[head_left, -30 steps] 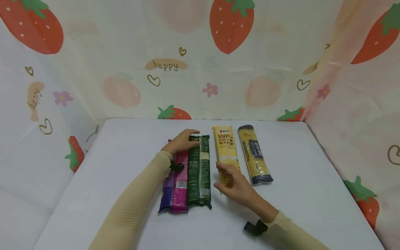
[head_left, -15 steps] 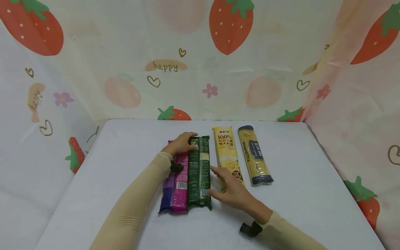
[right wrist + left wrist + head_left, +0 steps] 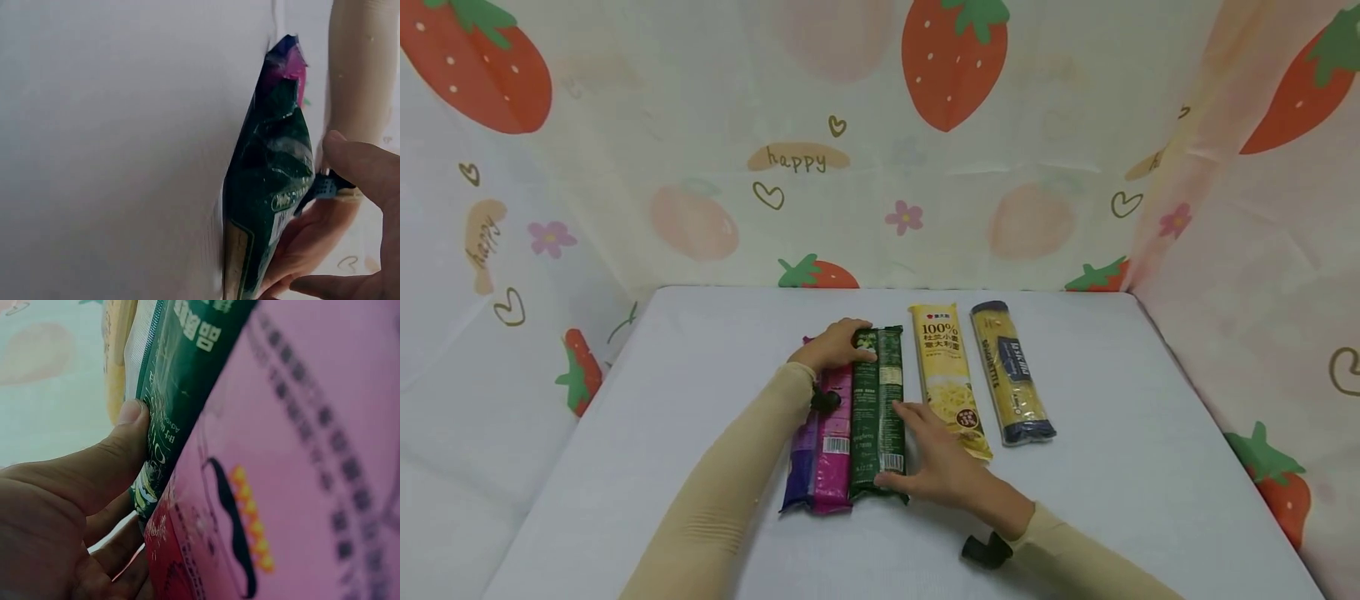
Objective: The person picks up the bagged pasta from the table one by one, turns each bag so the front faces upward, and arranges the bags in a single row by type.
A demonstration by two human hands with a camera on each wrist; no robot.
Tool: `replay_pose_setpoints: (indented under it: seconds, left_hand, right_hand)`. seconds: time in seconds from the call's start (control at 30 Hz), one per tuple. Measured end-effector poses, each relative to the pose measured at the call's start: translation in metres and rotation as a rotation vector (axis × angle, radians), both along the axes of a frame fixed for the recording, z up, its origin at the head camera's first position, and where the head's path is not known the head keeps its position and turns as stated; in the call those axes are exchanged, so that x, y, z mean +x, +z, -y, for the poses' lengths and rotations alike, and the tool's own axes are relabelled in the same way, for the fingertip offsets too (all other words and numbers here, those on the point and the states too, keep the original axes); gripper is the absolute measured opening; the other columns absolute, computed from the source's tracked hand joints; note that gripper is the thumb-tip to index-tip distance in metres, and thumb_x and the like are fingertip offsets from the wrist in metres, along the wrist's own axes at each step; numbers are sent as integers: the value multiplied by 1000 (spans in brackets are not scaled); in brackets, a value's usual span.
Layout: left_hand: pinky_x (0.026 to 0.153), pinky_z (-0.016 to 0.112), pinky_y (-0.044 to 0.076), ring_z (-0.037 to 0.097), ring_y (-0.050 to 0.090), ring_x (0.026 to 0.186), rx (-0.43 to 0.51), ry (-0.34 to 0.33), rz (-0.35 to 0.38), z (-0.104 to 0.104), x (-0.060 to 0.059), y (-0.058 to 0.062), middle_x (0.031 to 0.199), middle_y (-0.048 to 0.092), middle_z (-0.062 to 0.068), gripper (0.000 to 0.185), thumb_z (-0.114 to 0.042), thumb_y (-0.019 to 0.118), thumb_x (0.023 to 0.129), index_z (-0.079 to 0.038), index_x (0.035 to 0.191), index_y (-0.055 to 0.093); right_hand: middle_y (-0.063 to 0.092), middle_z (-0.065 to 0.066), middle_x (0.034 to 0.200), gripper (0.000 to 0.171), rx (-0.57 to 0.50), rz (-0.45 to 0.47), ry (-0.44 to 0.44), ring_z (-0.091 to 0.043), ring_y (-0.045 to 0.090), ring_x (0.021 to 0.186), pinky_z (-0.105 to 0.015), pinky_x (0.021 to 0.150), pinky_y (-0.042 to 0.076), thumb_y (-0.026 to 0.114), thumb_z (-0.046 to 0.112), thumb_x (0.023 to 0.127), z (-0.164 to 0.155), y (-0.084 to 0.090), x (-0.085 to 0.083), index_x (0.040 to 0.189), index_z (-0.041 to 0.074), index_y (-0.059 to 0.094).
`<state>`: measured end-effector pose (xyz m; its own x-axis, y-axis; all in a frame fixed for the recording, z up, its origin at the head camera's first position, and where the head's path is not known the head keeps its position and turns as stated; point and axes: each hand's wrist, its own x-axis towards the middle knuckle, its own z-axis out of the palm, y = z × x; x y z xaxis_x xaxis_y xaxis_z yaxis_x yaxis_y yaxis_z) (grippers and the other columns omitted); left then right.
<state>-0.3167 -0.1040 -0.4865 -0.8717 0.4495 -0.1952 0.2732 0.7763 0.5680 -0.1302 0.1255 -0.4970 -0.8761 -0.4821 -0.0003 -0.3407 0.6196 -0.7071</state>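
The long yellow plastic noodle packet (image 3: 948, 379) reads "100%" at its far end. The strawberry-print cloth backdrop (image 3: 880, 150) carries the word "happy" in brown script, far centre and again at far left.

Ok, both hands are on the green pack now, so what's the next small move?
Probably nudge the green pack snug against the pink pack. The left hand holds its far end and the right hand touches its near edge.
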Motion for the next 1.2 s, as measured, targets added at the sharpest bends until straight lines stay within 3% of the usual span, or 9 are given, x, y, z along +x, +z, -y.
replay_pose_setpoints:
  seconds: [0.37,0.6,0.8,1.2]
  left_hand:
    - [126,59,31,47,35,153,-58,-8,-34,-3,-1,1,164,41,26,67,-29,72,106,-2,162,45]
    - [126,59,32,48,33,154,-108,-18,-15,-4,-3,2,165,39,25,63,-31,70,107,-3,160,49]
    - [125,59,34,47,35,153,-116,-25,-32,-6,-1,3,165,40,25,62,-31,70,107,-3,158,50]
    - [123,61,35,46,37,151,-80,-40,-30,0,0,3,163,42,24,62,-35,71,106,-5,157,52]
  right_hand:
    - [19,-24,176,126,151,33,-8,-49,28,158,-65,116,44,93,61,78,13,-2,0,171,9,26]
    - [15,-30,175,133,247,4,8,-56,31,154,-67,112,46,93,66,74,23,0,-1,172,7,24]
    - [16,-31,174,135,325,-18,23,-52,37,152,-62,113,48,93,69,72,27,3,-2,171,6,26]
    - [24,-34,171,124,425,-60,50,-51,45,146,-57,108,54,94,54,77,31,6,-2,169,2,30]
